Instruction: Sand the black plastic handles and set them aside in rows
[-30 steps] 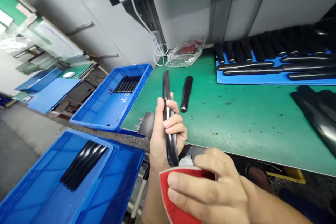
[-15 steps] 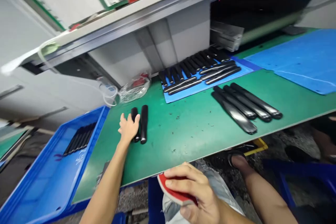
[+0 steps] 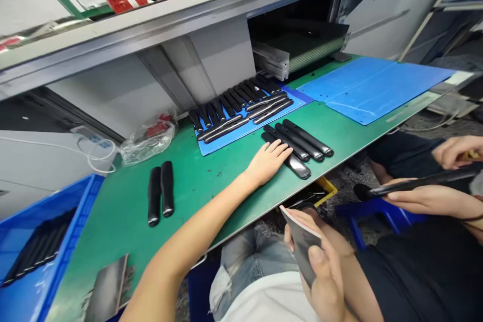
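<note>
The left hand [image 3: 268, 162] lies flat and open on a cluster of glossy black handles [image 3: 298, 145], fingers spread, holding nothing. Those handles sit right of centre on the green bench mat [image 3: 124, 221], long axes running upper left to lower right. At bottom centre, the right hand [image 3: 322, 276] is closed around a folded red-backed sandpaper pad [image 3: 302, 241], which tilts up to the left. Further left, two shorter handles [image 3: 160, 193] lie side by side, pointing up the frame. At far right, a co-worker's hands [image 3: 426, 198] hold a long black piece [image 3: 422, 181].
</note>
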A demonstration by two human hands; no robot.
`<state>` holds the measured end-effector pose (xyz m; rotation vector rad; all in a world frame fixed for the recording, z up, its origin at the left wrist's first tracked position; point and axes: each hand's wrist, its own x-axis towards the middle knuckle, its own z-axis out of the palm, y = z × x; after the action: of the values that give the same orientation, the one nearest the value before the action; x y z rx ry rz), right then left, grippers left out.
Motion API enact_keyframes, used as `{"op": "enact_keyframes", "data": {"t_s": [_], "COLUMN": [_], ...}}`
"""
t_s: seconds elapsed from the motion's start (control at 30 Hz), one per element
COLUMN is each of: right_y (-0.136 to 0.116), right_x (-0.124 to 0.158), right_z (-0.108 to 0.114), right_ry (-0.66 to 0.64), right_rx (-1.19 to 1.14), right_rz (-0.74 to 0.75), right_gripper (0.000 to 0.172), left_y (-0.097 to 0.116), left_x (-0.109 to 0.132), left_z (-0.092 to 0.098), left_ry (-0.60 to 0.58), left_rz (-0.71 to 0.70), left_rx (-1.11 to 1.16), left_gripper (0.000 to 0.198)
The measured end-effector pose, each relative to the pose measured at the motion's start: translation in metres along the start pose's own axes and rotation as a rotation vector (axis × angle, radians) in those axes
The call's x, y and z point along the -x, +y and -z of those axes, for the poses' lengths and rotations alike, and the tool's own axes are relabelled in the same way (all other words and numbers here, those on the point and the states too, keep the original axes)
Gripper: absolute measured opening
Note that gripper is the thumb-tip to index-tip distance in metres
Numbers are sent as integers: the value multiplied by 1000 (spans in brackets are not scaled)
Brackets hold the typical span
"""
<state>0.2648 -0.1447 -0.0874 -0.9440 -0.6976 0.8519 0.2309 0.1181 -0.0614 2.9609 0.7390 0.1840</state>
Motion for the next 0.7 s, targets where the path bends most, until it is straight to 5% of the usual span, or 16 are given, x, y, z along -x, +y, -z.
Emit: {"op": "enact_keyframes", "data": {"t_s": [0.1,0.23,0.3,0.37,0.43,0.5,0.6,0.7], "right_y": [-12,-22,-19,-11,2,17,35,43], "right_x": [2,-22,-36,-45,-43,-34,-16,-13], "right_z": [16,17,10,-1,-16,-32,-56,-74], "right_ry": [157,393,455,438,311,46,-330,-487], "right_rx": [-43,-271,-300,-206,-11,195,326,342], "right_rz": [-3,-152,-216,-227,-132,60,230,191], "right_gripper": [46,47,47,48,50,51,38,34], "left_y": [9,-20,-25,-12,13,41,66,66], "left_x": [-13,40,81,123,158,183,201,210], "left_z": [9,44,66,85,95,97,89,81], "left_ry": [-44,-82,40,346,679,808,762,701], "left_rz": [-92,-2,153,369,583,776,970,1056], "left_rx": [38,82,175,525,1087,1574,1992,2163], "left_gripper": [29,29,33,39,49,52,42,37]}}
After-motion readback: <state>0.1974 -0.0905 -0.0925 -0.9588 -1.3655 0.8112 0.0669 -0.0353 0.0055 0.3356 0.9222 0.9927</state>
